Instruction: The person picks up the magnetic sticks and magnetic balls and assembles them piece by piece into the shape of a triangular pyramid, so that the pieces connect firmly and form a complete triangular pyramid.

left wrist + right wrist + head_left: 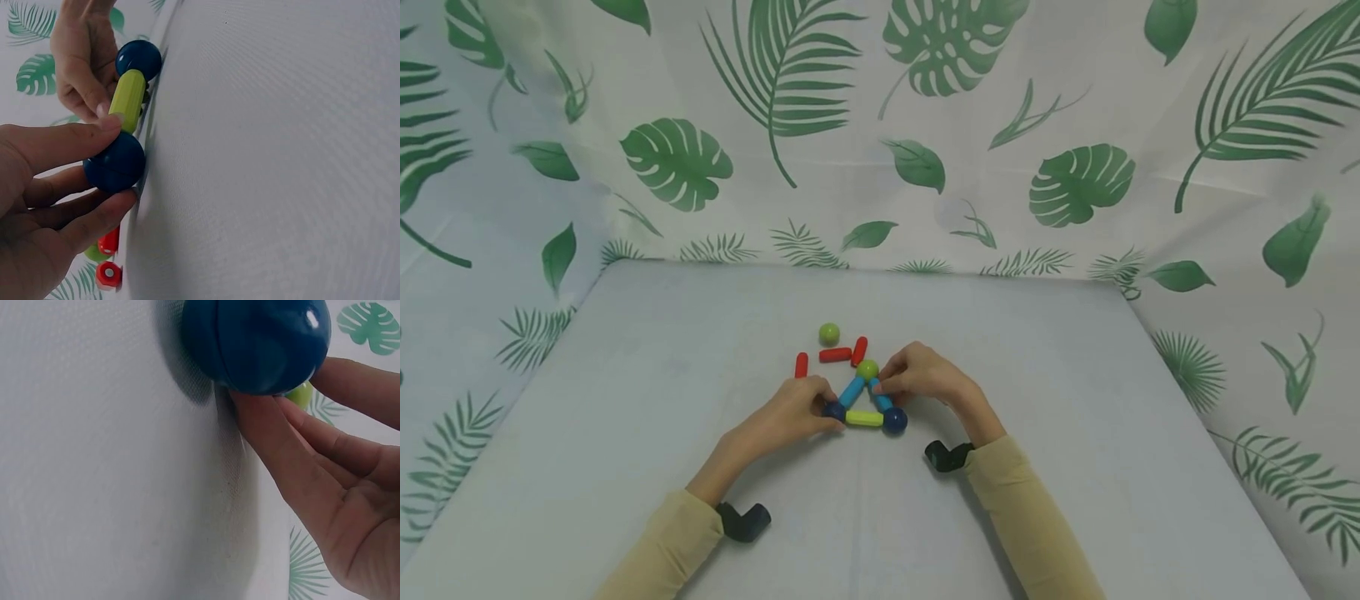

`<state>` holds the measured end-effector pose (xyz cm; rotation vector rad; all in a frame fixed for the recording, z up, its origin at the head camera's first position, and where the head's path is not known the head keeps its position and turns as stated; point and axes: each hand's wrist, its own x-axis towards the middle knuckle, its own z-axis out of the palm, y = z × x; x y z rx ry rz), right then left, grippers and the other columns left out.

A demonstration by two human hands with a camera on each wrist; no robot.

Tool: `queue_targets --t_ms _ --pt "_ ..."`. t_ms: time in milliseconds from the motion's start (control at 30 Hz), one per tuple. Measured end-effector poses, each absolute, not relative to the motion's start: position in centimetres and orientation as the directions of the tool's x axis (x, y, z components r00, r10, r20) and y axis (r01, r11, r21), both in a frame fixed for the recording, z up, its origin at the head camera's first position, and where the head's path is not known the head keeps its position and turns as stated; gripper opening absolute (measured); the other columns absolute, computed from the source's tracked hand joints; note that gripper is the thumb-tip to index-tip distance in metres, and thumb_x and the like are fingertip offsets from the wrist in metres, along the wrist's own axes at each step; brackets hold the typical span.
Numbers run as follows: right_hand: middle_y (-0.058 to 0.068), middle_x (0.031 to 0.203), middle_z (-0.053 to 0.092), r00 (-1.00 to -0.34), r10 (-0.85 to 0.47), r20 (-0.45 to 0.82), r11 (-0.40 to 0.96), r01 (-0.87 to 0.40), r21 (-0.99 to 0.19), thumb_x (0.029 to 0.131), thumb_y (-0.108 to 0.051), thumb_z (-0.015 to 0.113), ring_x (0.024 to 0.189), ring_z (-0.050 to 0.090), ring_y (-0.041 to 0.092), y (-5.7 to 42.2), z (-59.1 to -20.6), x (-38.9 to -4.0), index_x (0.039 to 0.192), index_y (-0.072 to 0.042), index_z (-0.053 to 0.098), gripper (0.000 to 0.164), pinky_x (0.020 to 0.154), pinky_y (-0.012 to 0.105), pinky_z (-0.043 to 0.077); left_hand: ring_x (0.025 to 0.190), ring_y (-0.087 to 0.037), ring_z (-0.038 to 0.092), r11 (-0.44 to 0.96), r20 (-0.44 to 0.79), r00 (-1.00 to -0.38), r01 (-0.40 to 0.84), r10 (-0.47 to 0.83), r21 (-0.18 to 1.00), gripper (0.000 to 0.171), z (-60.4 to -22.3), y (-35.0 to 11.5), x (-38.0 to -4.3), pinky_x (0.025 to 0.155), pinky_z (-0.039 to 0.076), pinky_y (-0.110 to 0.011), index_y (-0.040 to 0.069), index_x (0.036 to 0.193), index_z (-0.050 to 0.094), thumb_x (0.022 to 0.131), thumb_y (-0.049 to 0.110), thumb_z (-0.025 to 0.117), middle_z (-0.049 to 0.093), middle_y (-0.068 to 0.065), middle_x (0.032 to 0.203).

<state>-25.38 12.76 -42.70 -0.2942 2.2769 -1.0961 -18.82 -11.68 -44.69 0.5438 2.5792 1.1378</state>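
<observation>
A triangle of balls and short rods lies on the white table in the head view. Its near side is a yellow-green rod (865, 418) between a left dark blue ball (834, 412) and a right dark blue ball (895, 421). Two light blue rods (852, 392) run from these up to a green ball (868, 370) at the far corner. My left hand (792, 410) grips the left dark blue ball between thumb and fingers. With its fingertips, my right hand (925, 373) pinches the right-hand light blue rod (884, 402), partly covering it.
Beyond the triangle lie a loose green ball (829, 334) and three red rods (835, 355), one of them close by the left hand's knuckles. A dark wrist camera (745, 522) sits on each forearm. Leaf-patterned cloth (917, 167) stands around the white table (700, 325).
</observation>
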Motion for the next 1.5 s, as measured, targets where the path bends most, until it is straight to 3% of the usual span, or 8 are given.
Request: queue_targets --t_ms 333,567,900,1200,1367,1500 --pt "0.008 0.098 0.076 -0.774 -0.500 -0.388 0.645 -0.033 -0.764 0.094 -0.026 0.075 0.081 0.073 0.017 13.1 -42.4 -25.3 0.120 0.003 0.071 0.040 0.078 0.033 0.062 0.081 -0.014 0.060 0.612 -0.093 -0.898 0.213 0.429 0.761 0.030 -44.4 -11.7 -18.9 0.074 0.055 -0.025 0.002 0.108 0.070 0.085 0.014 0.085 0.067 -0.003 0.093" --pt "0.004 0.110 0.074 -0.775 -0.526 -0.350 0.661 -0.114 -0.741 0.096 -0.041 0.070 0.094 0.068 0.016 15.1 -42.4 -24.2 0.137 -0.003 0.062 0.056 0.094 0.041 0.055 0.081 -0.015 0.057 0.635 -0.092 -0.908 0.210 0.408 0.743 0.032 -44.1 -10.6 -19.1 0.072 0.053 -0.025 0.003 0.110 0.069 0.085 0.015 0.085 0.065 -0.002 0.092" --pt "0.005 0.115 0.072 -0.806 -0.546 -0.227 0.638 -0.224 -0.737 0.095 -0.032 0.075 0.107 0.067 0.019 17.0 -43.7 -21.3 0.141 -0.006 0.058 0.056 0.097 0.043 0.056 0.083 -0.016 0.055 0.656 -0.102 -0.923 0.183 0.371 0.732 0.033 -44.4 -9.5 -18.8 0.074 0.053 -0.027 0.005 0.111 0.069 0.084 0.015 0.086 0.062 0.000 0.092" --pt "0.005 0.118 0.071 -0.838 -0.516 -0.180 0.605 -0.208 -0.769 0.095 -0.030 0.075 0.108 0.067 0.019 17.7 -44.6 -20.1 0.139 -0.008 0.062 0.050 0.098 0.044 0.056 0.094 -0.017 0.065 0.656 -0.060 -0.918 0.233 0.392 0.718 0.033 -43.3 -10.5 -20.2 0.081 0.058 -0.030 0.001 0.119 0.072 0.091 0.017 0.080 0.072 -0.008 0.107" --pt "0.005 0.121 0.070 -0.835 -0.525 -0.166 0.585 -0.212 -0.783 0.095 -0.030 0.074 0.110 0.066 0.019 18.0 -44.9 -20.1 0.140 -0.008 0.061 0.051 0.101 0.044 0.054 0.097 -0.024 0.066 0.695 0.012 -0.919 0.306 0.394 0.650 0.026 -41.9 -11.0 -22.4 0.084 0.059 -0.035 -0.004 0.119 0.072 0.095 0.007 0.072 0.071 -0.014 0.109" --pt "0.005 0.121 0.070 -0.830 -0.531 -0.172 0.576 -0.204 -0.791 0.095 -0.030 0.074 0.110 0.065 0.019 18.1 -45.1 -20.2 0.140 -0.008 0.061 0.052 0.102 0.044 0.054 0.105 -0.029 0.067 0.756 0.031 -0.911 0.359 0.411 0.548 0.029 -41.7 -10.8 -24.0 0.094 0.058 -0.039 -0.006 0.123 0.070 0.094 0.002 0.071 0.070 -0.018 0.114"
